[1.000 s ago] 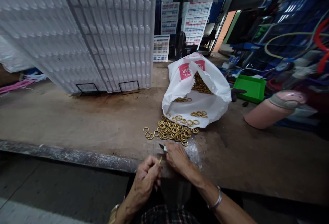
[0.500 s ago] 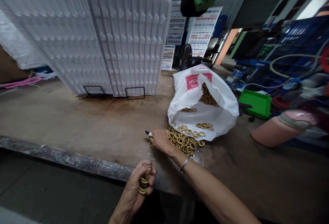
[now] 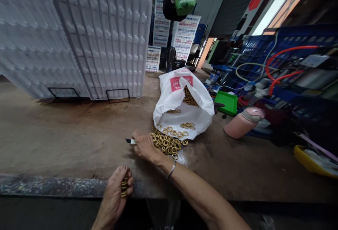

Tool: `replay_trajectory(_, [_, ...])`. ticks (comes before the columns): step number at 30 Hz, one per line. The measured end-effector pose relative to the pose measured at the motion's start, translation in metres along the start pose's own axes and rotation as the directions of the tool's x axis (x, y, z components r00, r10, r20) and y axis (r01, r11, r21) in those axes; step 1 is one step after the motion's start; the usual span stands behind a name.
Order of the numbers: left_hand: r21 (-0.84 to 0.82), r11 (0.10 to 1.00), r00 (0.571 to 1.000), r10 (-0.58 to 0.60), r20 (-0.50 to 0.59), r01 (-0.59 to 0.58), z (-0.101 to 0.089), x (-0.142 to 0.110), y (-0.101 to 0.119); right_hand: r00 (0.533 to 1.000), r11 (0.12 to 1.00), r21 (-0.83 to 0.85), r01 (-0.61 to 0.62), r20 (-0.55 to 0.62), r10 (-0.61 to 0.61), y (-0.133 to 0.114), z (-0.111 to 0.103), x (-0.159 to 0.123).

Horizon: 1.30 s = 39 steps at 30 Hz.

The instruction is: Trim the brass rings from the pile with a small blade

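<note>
My left hand [image 3: 117, 184] is closed around several brass rings [image 3: 124, 186] just over the table's front edge. My right hand [image 3: 145, 148] grips a small knife [image 3: 130, 141], its dark blade pointing left; the fingertips are partly hidden. This hand is at the left side of a loose pile of brass rings [image 3: 166, 143] on the table. Behind the pile lies a white plastic bag [image 3: 196, 117] with its mouth open toward me. More rings [image 3: 188, 98] lie inside the bag and along its lip.
White ribbed plastic trays [image 3: 105, 43] stand upright in black wire holders at the left. Right of the bag are a green tray [image 3: 226, 102], a pink bottle [image 3: 241, 123] and a yellow container [image 3: 311, 163]. Crates [image 3: 182, 39] are stacked beyond the table [image 3: 79, 142].
My right hand has moved away from my left hand, forward and left to the ring pile, still with the knife. My left hand has turned, showing rings in it. The camera view has shifted.
</note>
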<state>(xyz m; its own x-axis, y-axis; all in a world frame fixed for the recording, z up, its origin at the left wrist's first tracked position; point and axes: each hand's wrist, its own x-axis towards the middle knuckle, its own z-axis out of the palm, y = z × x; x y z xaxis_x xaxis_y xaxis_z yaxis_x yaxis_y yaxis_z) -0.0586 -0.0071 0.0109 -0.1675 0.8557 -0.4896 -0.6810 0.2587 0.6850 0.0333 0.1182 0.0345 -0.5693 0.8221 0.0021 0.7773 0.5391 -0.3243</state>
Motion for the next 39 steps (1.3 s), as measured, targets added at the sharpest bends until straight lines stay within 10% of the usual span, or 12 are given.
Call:
replay_trajectory(14, [0.55, 0.806, 0.975, 0.194, 0.104, -0.219, 0.021, -0.001, -0.028, 0.98, 0.82, 0.571, -0.018, -0.152, 0.127, 0.012, 0.012, -0.097])
replay_trajectory(27, [0.734, 0.405, 0.818, 0.447, 0.362, -0.545, 0.03, -0.005, -0.039, 0.97, 0.55, 0.808, -0.209, 0.101, 0.22, 0.027, 0.003, -0.115])
replay_trajectory(39, [0.664, 0.705, 0.961, 0.093, 0.262, -0.249, 0.034, -0.011, -0.033, 0.944, 0.6, 0.785, -0.153, -0.063, 0.323, 0.029, 0.012, -0.108])
